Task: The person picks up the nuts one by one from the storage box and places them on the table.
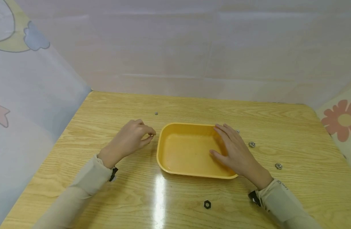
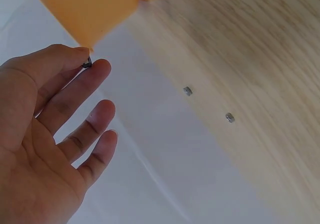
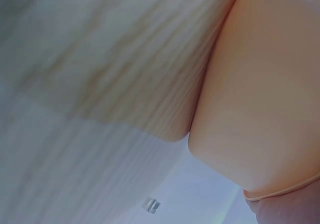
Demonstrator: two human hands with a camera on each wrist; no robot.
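Observation:
My left hand (image 1: pixel 129 136) pinches a small dark metal nut (image 2: pixel 87 62) between thumb and forefinger. It hovers just left of a yellow plastic tray (image 1: pixel 195 174), and the other fingers spread loosely in the left wrist view. Over the tray's right rim lies my right hand (image 1: pixel 235 151), its fingers fairly straight and its thumb over the inside. No loose parts show in the visible part of the tray. In the right wrist view the tray's outer wall (image 3: pixel 265 84) fills the right side, with a bit of the hand (image 3: pixel 290 206) at the rim.
Several metal nuts lie about the wooden table (image 1: pixel 106 108): one small nut (image 1: pixel 156 113) behind the tray, a black hex nut (image 1: pixel 207 204) in front, and silver nuts (image 1: pixel 251 144) to the right, including another nut (image 1: pixel 278 166). Pale cloth (image 1: pixel 192 47) hangs behind the table.

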